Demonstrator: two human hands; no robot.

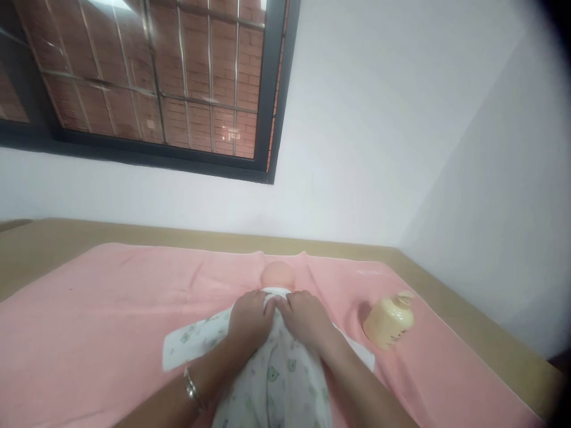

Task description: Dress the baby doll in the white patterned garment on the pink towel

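A baby doll (pixel 279 275) lies on its back on a pink towel (pixel 111 309), dressed in a white garment (pixel 272 380) with small green prints. My left hand (pixel 250 318) and my right hand (pixel 306 318) rest side by side on the doll's chest just below its neck. Both hands have their fingers curled and pinched on the garment's collar. A bracelet sits on my left wrist. The doll's head points away from me; its lower body is hidden under my forearms.
A pale yellow bottle (pixel 390 321) lies tilted on the towel to the right of the doll. The towel covers a tan surface (pixel 468 321) that meets white walls. A barred window (pixel 178 83) is on the far wall.
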